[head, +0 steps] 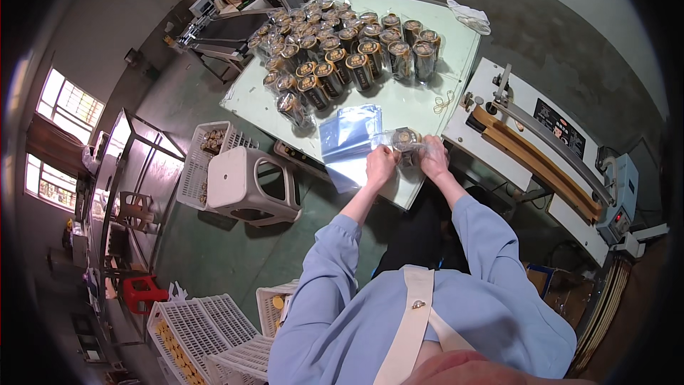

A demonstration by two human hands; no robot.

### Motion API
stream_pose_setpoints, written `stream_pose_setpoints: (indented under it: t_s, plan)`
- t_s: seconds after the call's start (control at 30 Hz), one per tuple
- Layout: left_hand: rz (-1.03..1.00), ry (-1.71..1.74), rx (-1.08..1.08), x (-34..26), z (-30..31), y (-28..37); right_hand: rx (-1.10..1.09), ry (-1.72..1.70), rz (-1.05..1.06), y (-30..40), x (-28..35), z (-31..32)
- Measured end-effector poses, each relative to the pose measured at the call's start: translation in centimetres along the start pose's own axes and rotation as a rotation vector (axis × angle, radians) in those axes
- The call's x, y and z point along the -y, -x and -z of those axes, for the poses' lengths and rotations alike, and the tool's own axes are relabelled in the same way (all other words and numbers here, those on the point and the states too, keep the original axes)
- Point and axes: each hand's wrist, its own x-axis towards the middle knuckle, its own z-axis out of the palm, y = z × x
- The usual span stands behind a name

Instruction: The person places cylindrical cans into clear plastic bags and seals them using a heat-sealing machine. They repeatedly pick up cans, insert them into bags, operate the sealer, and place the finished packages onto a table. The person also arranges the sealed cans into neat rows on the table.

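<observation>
A black cylindrical container with a gold-rimmed lid (406,139), loosely wrapped in a clear plastic bag, stands at the table's near corner between my hands. My left hand (382,164) pinches the film on its left side. On the other side my right hand (435,156) grips the film, its fingers partly hidden by the plastic. Just left of my left hand lies a stack of flat clear plastic bags (350,133), overhanging the table edge. Many similar containers (331,59) stand grouped on the far part of the white table (251,85), several of them in clear film.
At right stands a bar heat sealer (539,160) with a blue control box (620,198). Rubber bands (443,101) and a white glove (470,16) lie on the table. A plastic stool (235,176) and white crates (200,139) occupy the floor at left; more crates (214,321) sit below.
</observation>
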Motion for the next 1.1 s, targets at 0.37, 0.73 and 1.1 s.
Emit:
stream_pose_setpoints:
  t_s: [0.37,0.73,1.1]
  plan:
    - [-0.495,0.269,0.215,-0.8,4.9,1.2,0.258,-0.639,0.186,1.8,3.6,5.9]
    - [-0.495,0.068,0.014,3.7,-2.7,1.2,0.362,-0.343,0.103,0.5,1.0,2.5]
    - [-0.525,0.367,0.074,0.7,3.2,0.5,0.284,-0.515,0.169,0.2,5.0,7.0]
